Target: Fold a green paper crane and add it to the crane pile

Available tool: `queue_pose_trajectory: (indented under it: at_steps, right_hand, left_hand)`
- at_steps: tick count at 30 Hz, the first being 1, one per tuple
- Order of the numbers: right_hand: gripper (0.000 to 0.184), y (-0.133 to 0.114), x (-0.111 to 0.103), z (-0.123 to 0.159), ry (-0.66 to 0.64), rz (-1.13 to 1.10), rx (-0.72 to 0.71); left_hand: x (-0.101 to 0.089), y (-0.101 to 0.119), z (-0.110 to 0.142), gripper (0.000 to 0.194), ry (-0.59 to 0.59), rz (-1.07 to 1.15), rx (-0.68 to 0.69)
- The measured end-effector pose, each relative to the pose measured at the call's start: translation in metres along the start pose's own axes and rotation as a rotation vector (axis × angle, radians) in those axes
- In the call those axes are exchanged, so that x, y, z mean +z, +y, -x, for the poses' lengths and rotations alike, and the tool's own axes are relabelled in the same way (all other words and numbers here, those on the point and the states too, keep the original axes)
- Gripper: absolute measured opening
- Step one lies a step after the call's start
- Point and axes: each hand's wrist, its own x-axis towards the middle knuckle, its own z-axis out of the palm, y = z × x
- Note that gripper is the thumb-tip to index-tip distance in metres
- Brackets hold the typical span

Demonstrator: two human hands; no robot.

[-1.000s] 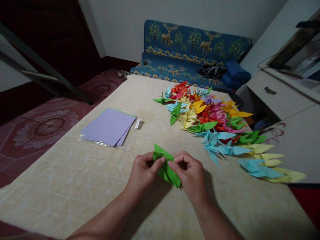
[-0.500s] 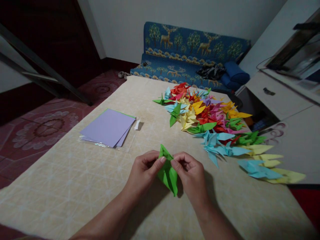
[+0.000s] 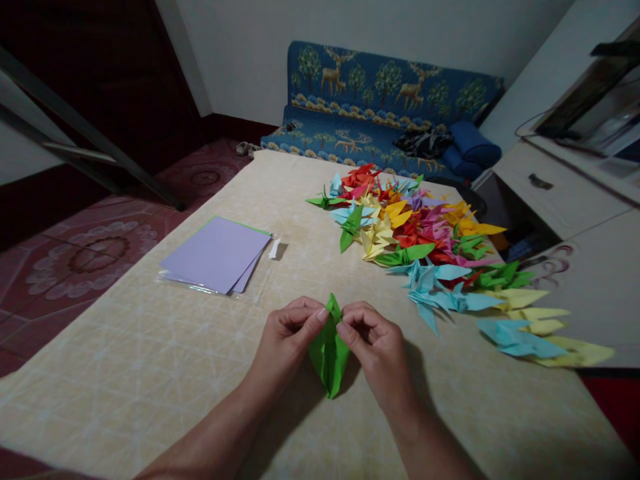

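Note:
Between my two hands is a green sheet of origami paper (image 3: 330,360), folded into a long diamond with a crease down its middle. My left hand (image 3: 293,333) pinches its upper left edge between thumb and fingers. On the opposite side my right hand (image 3: 373,337) is closed on the upper right edge, thumb on top. The paper's lower point faces me, just over the tablecloth. Beyond my right hand lies a heap of folded paper cranes (image 3: 425,227) in red, yellow, blue, green, pink and orange.
A stack of purple paper (image 3: 215,257) on a clear plastic sleeve lies at the left, with a small white scrap (image 3: 275,249) beside it. The patterned tablecloth (image 3: 125,373) covers the table. A blue sofa (image 3: 350,113) stands behind, a white cabinet (image 3: 575,193) at the right.
The green paper has turned from a slanted position to nearly straight up and down, and its two sides now lie more evenly spread. Both hands keep their pinch.

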Motion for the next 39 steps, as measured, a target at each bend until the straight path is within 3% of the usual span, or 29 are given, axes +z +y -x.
queue_pose_trajectory:
  at_steps: [4, 13, 20, 30, 33, 36, 39]
  right_hand:
    - [0.011, -0.002, 0.001, 0.000, 0.001, -0.009, 0.002]
    - [0.011, -0.002, 0.005, 0.001, 0.068, 0.002, -0.016]
    - [0.013, -0.001, 0.006, 0.004, 0.097, -0.127, 0.053]
    - [0.014, 0.004, 0.010, 0.007, 0.112, -0.239, 0.124]
    - [0.015, 0.002, 0.008, 0.005, 0.081, -0.247, 0.197]
    - [0.024, -0.002, 0.004, 0.001, -0.039, -0.239, 0.278]
    - [0.016, -0.002, 0.000, -0.001, -0.119, -0.178, 0.272]
  left_hand:
    - [0.000, 0.003, 0.001, 0.021, -0.007, 0.082, -0.060]
    - [0.002, 0.002, 0.000, 0.018, -0.030, 0.038, -0.035]
    - [0.004, -0.002, -0.001, 0.012, 0.034, 0.129, -0.059]
    - [0.006, 0.001, -0.001, 0.023, 0.134, 0.251, -0.204]
    - [0.005, 0.001, -0.002, 0.026, 0.131, 0.240, -0.178]
    - [0.004, 0.000, -0.003, 0.032, 0.103, 0.255, -0.154]
    - [0.003, -0.002, -0.003, 0.035, 0.041, 0.269, -0.159]
